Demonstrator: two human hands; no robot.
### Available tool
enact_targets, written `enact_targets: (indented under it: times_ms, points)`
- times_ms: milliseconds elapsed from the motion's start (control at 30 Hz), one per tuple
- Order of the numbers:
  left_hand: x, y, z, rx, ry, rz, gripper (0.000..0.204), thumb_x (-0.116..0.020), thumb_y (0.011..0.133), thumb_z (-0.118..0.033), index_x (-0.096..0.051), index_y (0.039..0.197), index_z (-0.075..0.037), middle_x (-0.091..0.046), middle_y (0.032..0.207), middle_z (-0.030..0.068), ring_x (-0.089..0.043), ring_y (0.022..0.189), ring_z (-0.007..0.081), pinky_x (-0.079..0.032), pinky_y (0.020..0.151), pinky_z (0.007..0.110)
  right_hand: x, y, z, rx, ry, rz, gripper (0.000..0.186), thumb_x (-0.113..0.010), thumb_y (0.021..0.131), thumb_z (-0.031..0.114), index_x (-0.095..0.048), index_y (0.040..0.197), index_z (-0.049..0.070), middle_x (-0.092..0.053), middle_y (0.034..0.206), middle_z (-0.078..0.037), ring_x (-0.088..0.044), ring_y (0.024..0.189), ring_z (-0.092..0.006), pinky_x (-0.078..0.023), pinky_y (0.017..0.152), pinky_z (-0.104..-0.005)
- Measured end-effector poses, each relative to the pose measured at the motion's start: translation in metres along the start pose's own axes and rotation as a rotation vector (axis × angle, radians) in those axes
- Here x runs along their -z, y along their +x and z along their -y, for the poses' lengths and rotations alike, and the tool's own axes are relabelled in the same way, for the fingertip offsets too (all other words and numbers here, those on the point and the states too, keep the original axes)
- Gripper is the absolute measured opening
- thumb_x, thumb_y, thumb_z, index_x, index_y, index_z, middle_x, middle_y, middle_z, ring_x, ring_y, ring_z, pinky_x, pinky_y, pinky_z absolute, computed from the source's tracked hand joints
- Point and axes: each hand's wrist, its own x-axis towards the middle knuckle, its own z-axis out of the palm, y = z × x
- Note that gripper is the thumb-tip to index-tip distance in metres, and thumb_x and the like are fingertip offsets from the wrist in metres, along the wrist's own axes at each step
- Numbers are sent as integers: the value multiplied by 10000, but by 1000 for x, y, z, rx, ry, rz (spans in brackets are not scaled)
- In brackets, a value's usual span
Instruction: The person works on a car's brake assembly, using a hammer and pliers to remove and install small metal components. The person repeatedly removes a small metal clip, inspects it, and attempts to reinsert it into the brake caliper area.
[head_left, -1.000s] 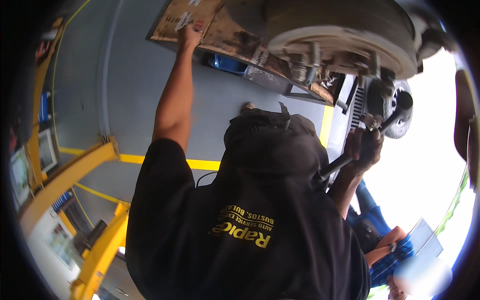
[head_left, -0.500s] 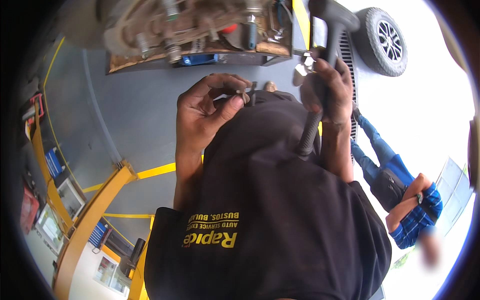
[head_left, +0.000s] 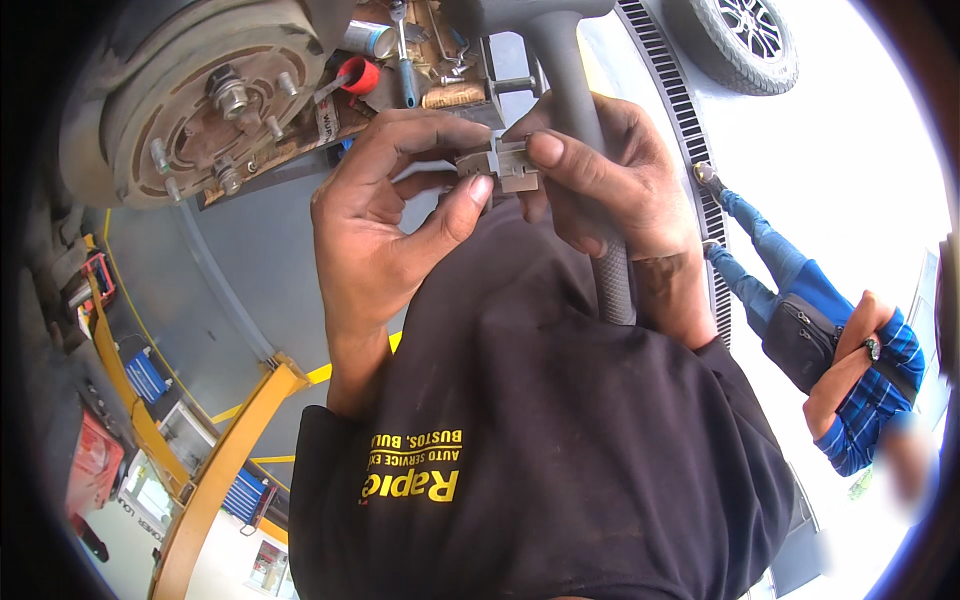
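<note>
My left hand (head_left: 390,230) pinches a small angular metal clip (head_left: 505,165) between thumb and fingers. My right hand (head_left: 620,180) grips a dark hammer (head_left: 555,45) by its shaft, the knurled end pointing down toward my black shirt, while its thumb and forefinger also hold the clip. The clip sits between both hands at chest level. At the upper left is a brake hub (head_left: 210,110) with protruding studs and a large centre fitting.
A wooden bench (head_left: 450,95) carries a ratchet, a can, a red container and loose tools. A wheel (head_left: 740,40) lies by a floor grate at the upper right. A person (head_left: 840,370) stands at the right with arms crossed. Yellow lift arms (head_left: 220,460) are at lower left.
My left hand has come down from the wooden board to my chest and now holds the clip with my right. The hub appears further left; the person at right shows more fully.
</note>
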Motion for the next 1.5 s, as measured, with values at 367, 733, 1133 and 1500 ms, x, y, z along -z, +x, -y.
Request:
enact_targets:
  times_ms: [367,733,1133,1500]
  points:
    - [-38,6,-3,2,-43,54,347,-751,873,60,-682,1214,49,-628,1269,124,-666,1166,237,-630,952,350,32,-18,3,56,40,-33,307,-716,997,290,-655,1044,-8,-699,736,-122,-537,416,-100,-406,385,-219]
    - [-47,0,0,12,-106,63,380,-768,874,59,-671,1241,62,-613,1288,135,-644,1194,240,-629,964,347,35,-27,2,60,129,-15,312,-715,997,277,-646,1053,-22,-696,727,-136,-521,391,-101,-401,377,-224]
    - [-50,-8,-6,46,-78,41,336,-783,880,30,-700,1205,60,-642,1241,137,-665,1159,232,-647,915,330,32,-33,-7,-22,235,-32,298,-690,1012,269,-632,997,-23,-695,736,-135,-487,378,-87,-401,371,-231]
    - [-53,-8,-4,33,-4,45,332,-787,872,42,-717,1196,49,-663,1197,123,-691,1103,210,-651,891,315,36,-34,-15,-40,321,-43,292,-689,1009,256,-630,943,-22,-681,719,-113,-490,384,-74,-401,371,-229]
